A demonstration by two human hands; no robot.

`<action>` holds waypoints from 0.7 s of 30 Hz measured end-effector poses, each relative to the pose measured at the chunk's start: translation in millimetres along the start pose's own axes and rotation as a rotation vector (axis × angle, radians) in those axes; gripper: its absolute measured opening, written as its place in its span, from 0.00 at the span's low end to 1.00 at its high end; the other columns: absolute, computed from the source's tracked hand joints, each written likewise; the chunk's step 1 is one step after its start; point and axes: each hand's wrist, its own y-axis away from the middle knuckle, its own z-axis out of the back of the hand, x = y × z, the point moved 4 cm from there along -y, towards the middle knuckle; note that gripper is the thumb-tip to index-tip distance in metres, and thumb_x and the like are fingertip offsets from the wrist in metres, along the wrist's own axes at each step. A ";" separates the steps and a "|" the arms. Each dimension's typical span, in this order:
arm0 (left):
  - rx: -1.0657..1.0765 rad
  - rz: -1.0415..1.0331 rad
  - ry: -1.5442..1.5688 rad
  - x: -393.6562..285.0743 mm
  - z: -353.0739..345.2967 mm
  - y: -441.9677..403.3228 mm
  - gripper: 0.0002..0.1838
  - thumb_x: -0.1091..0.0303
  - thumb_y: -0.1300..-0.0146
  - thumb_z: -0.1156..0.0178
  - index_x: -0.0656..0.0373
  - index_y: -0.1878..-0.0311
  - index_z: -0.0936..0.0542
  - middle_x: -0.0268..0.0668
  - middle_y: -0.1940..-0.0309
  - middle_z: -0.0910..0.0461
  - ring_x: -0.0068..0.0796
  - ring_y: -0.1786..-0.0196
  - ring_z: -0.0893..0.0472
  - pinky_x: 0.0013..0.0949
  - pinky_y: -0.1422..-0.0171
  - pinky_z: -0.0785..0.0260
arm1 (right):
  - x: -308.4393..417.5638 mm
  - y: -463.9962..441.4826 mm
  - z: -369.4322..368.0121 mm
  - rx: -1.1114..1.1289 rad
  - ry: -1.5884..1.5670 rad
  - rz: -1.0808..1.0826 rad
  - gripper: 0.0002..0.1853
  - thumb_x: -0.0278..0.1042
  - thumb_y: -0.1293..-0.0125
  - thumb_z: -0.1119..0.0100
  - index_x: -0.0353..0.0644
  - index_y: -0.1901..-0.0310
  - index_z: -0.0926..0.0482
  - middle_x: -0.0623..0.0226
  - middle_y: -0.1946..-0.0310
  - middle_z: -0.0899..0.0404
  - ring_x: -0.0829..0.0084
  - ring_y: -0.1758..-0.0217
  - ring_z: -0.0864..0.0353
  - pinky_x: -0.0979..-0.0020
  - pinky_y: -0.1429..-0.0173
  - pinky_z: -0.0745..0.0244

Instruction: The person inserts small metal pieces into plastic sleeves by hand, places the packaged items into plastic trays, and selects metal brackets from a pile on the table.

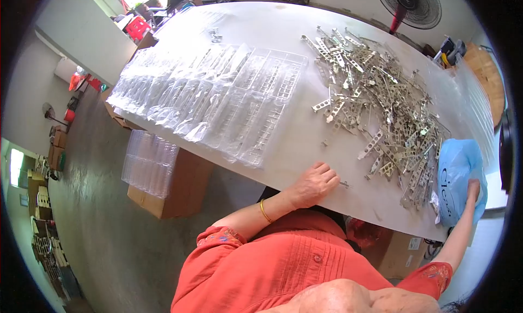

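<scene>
My left hand (314,186) rests at the near edge of the table, its fingers curled closed. A small thin metal part (345,185) sticks out at its fingertips. Over on the right, my right hand (473,190) is in the mouth of a blue plastic bag (455,163) with dark lettering; its fingers are hidden there. Beyond and between the hands lies a big loose heap of perforated metal strips (381,103), reaching almost to the bag.
Clear plastic trays (256,108), several wrapped in film, lie in a row on the left of the white table (294,149). More trays (148,163) stand on a cardboard box (169,190) below. A fan (408,5) stands behind the table.
</scene>
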 end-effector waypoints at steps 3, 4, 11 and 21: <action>0.043 0.014 -0.003 1.3 0.6 0.7 0.09 0.71 0.43 0.42 0.60 0.59 0.24 0.36 0.66 0.25 0.36 0.57 0.23 0.39 0.43 0.31 | 16.4 0.1 7.2 -0.012 -0.032 0.010 0.24 0.52 0.35 0.44 0.32 0.61 0.17 0.42 0.62 0.16 0.44 0.56 0.17 0.52 0.49 0.24; 0.043 0.008 0.005 1.6 -1.1 1.3 0.09 0.70 0.42 0.43 0.60 0.59 0.24 0.36 0.65 0.25 0.36 0.57 0.23 0.39 0.43 0.31 | 22.7 4.7 15.1 -0.016 -0.042 0.014 0.24 0.52 0.35 0.44 0.32 0.61 0.17 0.42 0.62 0.16 0.44 0.57 0.17 0.52 0.50 0.24; 0.037 -0.005 0.014 2.7 -3.7 2.9 0.09 0.69 0.41 0.44 0.60 0.58 0.25 0.36 0.65 0.26 0.35 0.56 0.23 0.39 0.42 0.31 | 63.8 4.2 30.3 -0.036 -0.091 0.031 0.23 0.50 0.35 0.44 0.33 0.62 0.18 0.45 0.65 0.17 0.47 0.60 0.17 0.53 0.52 0.24; -0.002 -0.027 0.030 2.8 -4.9 4.4 0.07 0.69 0.41 0.43 0.59 0.61 0.27 0.36 0.66 0.28 0.36 0.57 0.25 0.39 0.43 0.31 | 131.9 46.1 75.5 -0.092 -0.139 0.017 0.21 0.48 0.36 0.44 0.33 0.65 0.18 0.48 0.68 0.17 0.50 0.65 0.18 0.54 0.56 0.24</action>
